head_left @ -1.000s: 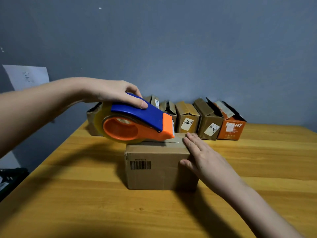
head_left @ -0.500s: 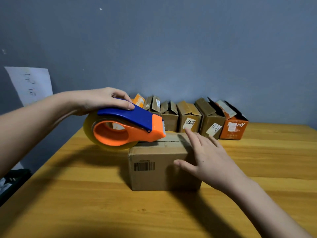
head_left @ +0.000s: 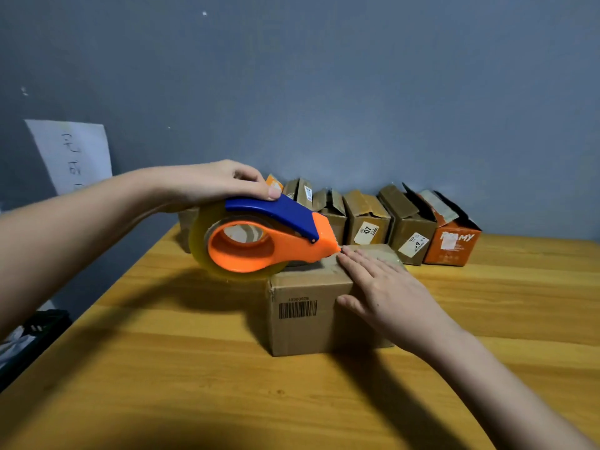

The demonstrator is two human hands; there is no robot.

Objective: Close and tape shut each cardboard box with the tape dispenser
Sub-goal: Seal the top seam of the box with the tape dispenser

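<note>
Left hand point(head_left: 214, 183) grips tape dispenser point(head_left: 259, 241), now drawn back to near box's point(head_left: 305, 306) left top edge | right hand point(head_left: 386, 290) spread flat, slid onto lid | judged: strip nearly laid, cut next | open boxes point(head_left: 367, 219) wait far side

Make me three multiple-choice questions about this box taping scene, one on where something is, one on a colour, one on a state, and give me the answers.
1. Where does the nose of the tape dispenser sit?
A. On top of the front cardboard box
B. On the bare table
C. Against the wall

2. What colour is the box at the right end of the back row?
A. Blue
B. Orange
C. White

3. How is the right hand?
A. Curled into an empty fist
B. Gripping the dispenser
C. Flat on the front box, fingers straight

Answers: 1 A, its orange tip meets the box top. 2 B, its printed side is orange. 3 C, straight fingers press the lid while the left hand grips the dispenser.
</note>
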